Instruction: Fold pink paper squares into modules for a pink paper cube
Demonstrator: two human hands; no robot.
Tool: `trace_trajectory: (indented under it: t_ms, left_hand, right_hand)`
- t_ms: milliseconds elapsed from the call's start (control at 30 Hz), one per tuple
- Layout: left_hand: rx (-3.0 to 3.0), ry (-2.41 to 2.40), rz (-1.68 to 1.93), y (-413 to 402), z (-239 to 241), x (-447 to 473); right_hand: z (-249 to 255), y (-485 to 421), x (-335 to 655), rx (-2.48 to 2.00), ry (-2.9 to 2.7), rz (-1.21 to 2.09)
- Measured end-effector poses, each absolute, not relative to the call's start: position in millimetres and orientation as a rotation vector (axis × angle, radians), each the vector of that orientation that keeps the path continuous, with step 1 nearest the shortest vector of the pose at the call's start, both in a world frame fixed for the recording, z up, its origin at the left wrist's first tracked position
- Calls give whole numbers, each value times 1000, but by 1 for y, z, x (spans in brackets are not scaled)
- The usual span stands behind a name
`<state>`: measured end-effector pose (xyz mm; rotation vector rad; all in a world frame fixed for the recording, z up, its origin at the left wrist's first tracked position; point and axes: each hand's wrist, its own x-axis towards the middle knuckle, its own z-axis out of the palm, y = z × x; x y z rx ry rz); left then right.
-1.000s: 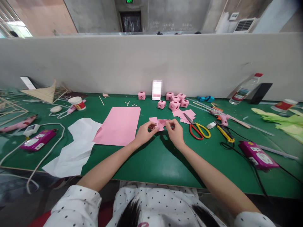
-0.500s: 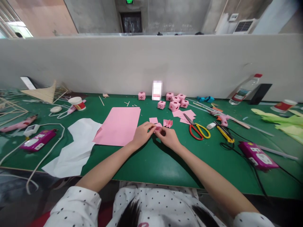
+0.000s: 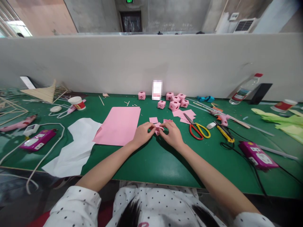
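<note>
The person's left hand (image 3: 142, 135) and right hand (image 3: 173, 135) meet low over the green table mat (image 3: 151, 160), just in front of the person. Both hands pinch a small folded pink paper piece (image 3: 158, 128) between thumb and fingertips, one hand at each side of it, with the other fingers curled in. The piece sits between the two hands, at or just above the mat; whether it touches the mat cannot be told.

Just left of the left hand a large pink paper sheet (image 3: 119, 124) lies flat on the mat, and a crumpled white paper sheet (image 3: 75, 145) lies further left. A small pink paper square (image 3: 153, 120) lies just beyond the hands. To the right of the right hand are red-and-yellow-handled scissors (image 3: 200, 130), near a loose stack of pink paper squares (image 3: 187, 114). Further back, near the grey partition wall (image 3: 94, 63), stands a cluster of pink paper cubes (image 3: 175, 102).
</note>
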<state>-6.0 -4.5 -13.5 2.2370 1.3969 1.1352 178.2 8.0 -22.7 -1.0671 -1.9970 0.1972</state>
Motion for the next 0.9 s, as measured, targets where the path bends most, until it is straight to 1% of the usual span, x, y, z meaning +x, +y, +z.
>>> trace_trajectory:
  t_ms: [100,267,367,533,700,900]
  left_hand:
    - [2306,1365,1096,-7,-14,-4]
    - [2305,1315,1088,-8,-13,-2]
    - [2271,1299,1130,-7,-14,-3]
    - [2146,1402,1243,0,-19,-8]
    - [2112,1498,1265,5,-20,-14]
    - [2259,1432,1155,-5,-17,-6]
  right_hand:
    - [-21,5,178,-997,-2068,144]
    - [-18,6,176,-1010,-2097,52]
    - [-17,9,175,-1021,-2105,2]
    - [-19,15,181,-1135,-2073,-32]
    - [-20,18,191,-1267,-1997,-5]
    - [-22,15,185,-1036,-2093,142]
